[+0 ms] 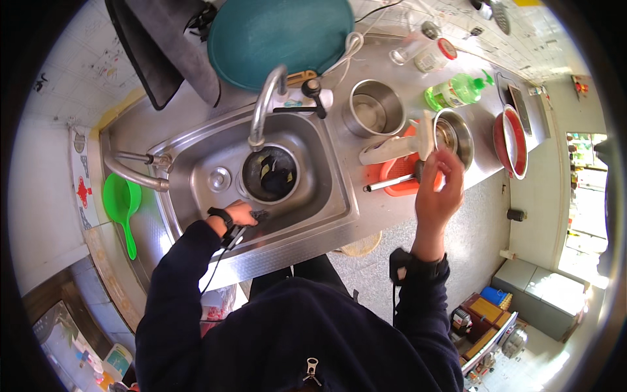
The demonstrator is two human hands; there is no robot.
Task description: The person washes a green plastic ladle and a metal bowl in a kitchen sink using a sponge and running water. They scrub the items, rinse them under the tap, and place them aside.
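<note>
My left hand (240, 213) is low in the steel sink (313, 215), closed around a dark scrubber, probably a steel wool pad (259, 214). Just beyond it a metal pot (250, 191) stands under the curved faucet (257, 127), holding dark liquid with several yellowish bits. Over the counter's front edge, my right hand (443, 188) is raised with bent fingers. Its blurred fingertips overlap a cream-coloured object (425, 134) beside an orange basket (392, 171); whether they grip it is unclear. A dark-headed tool with a pale handle (392, 182) lies across the basket.
Right of the sink stand a steel pot (374, 110), a metal bowl (463, 132), a green soap bottle (453, 93), glass jars (433, 56) and a red basin (509, 139). A teal basin (279, 39) leans behind; a green ladle (122, 201) lies left.
</note>
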